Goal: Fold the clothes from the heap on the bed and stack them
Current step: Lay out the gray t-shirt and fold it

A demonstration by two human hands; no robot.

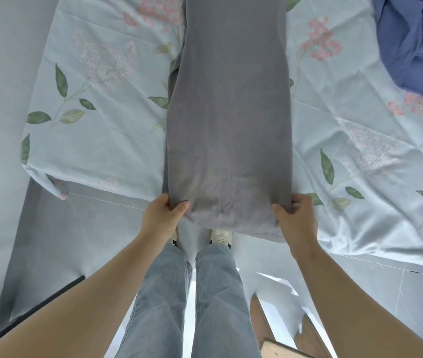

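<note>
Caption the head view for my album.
The left hand and right hand pinch the near corners of a grey garment on the bed; blue heap at right.

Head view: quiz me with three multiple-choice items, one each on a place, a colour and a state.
1. Where is the blue heap? A far right on the bed B on the floor C on a chair
2. What colour is the long garment? A red B grey C white
3. What are the left hand and right hand doing? A both grip the garment's near end B both hang idle C only the left grips
1 A: it lies crumpled at the bed's far right. 2 B: plain grey cloth. 3 A: each hand's fingers curl round a near corner.
</note>
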